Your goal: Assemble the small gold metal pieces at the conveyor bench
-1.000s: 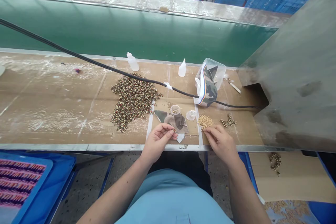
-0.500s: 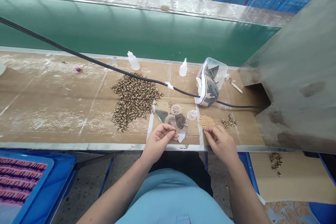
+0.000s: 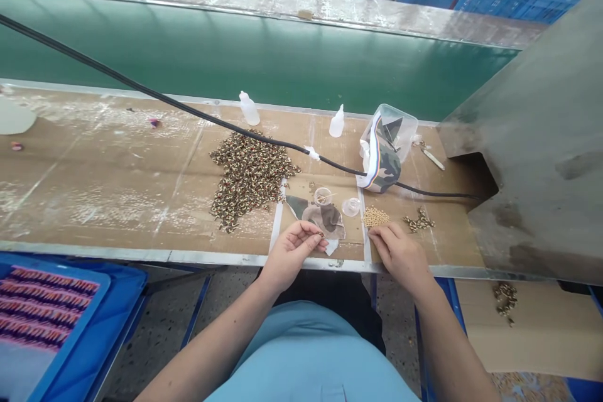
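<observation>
My left hand [image 3: 296, 251] is closed in a pinch on a small dark-and-gold piece [image 3: 321, 235], held above a camouflage cloth [image 3: 330, 220]. The piece resembles those in the large pile [image 3: 249, 176] to the left, but its kind is too small to make out. My right hand [image 3: 398, 251] has thumb and forefinger pressed together at the near edge of a heap of small tan beads [image 3: 375, 216]. Whatever is between those fingertips, if anything, is too small to see. Beyond the cloth are a small round clear dish [image 3: 323, 196] with thin sticks and another clear dish [image 3: 351, 206].
Two white squeeze bottles [image 3: 249, 109] [image 3: 336, 122] stand at the back. A clear plastic box [image 3: 400, 132] holds camouflage cloth. A black cable [image 3: 179, 105] crosses the cardboard-covered table. At right are a few loose pieces [image 3: 419, 221] and a grey metal housing [image 3: 541, 157].
The whole view has shifted a little, so the table things appear farther right. Both hands keep nearly the same pose, the right one still at the edge of the bead heap.
</observation>
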{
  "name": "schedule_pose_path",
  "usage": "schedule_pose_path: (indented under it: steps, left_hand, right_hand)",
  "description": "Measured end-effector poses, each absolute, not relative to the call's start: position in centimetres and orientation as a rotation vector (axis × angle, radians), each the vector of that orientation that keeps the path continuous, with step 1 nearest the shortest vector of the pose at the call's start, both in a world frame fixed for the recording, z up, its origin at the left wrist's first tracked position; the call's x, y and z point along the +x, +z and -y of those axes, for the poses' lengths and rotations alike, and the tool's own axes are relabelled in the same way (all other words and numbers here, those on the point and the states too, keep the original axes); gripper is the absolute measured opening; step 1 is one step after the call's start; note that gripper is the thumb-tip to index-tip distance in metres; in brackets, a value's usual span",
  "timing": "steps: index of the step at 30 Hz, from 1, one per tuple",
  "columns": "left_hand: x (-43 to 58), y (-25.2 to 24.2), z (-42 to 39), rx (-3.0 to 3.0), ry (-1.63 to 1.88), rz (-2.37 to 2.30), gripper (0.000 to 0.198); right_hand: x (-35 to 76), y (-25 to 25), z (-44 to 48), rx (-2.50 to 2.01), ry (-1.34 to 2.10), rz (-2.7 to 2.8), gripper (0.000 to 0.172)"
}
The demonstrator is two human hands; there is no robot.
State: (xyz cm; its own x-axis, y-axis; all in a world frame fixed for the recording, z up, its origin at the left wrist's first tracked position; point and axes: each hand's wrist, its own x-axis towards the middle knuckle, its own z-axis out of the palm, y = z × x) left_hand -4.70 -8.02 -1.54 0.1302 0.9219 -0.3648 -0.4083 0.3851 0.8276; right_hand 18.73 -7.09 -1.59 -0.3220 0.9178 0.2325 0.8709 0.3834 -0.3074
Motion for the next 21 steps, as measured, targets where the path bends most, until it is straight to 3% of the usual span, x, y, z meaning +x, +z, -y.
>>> schedule_pose_path:
  steps: [9, 21]
  left_hand:
    - [-3.2, -0.5, 8.1, 0.458, 1.058, -0.842, 0.032]
    - [-3.2, -0.4, 8.0, 0.271, 1.053, -0.846, 0.041]
  right_hand:
    - [14.2, -0.1, 7.2, -1.318, 0.456, 2.09, 0.013]
    - [12.3, -1.2, 7.0, -1.23, 0.299, 2.053, 0.01]
